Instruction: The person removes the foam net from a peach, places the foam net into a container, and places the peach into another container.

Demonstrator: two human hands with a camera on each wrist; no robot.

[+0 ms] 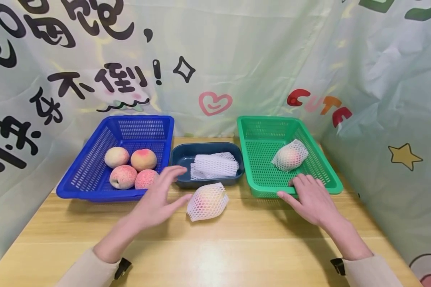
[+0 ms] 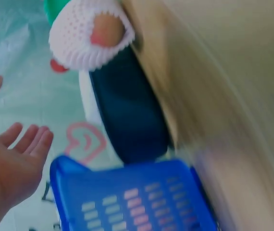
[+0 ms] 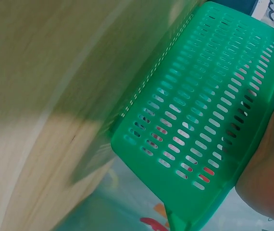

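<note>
My left hand [image 1: 156,201] hovers with fingers spread between the blue basket and a net-wrapped peach [image 1: 207,202], holding nothing. That peach lies on the table in front of a dark tray [image 1: 186,184]; in the left wrist view a bare patch of the peach [image 2: 107,30] shows through the net's opening. At the green basket [image 1: 251,175], my right hand [image 1: 310,199] grips the front rim, fingers over the inside and thumb in front. Inside this basket sits another wrapped peach [image 1: 291,155]. The right wrist view shows the basket's slotted wall [image 3: 190,110] close up beside the hand.
On the left, a blue basket [image 1: 93,195] holds several unwrapped peaches [image 1: 123,177]. White foam nets [image 1: 214,165] lie stacked in the dark tray between the two baskets. A printed cloth [image 1: 265,59] hangs behind the wooden table [image 1: 215,255].
</note>
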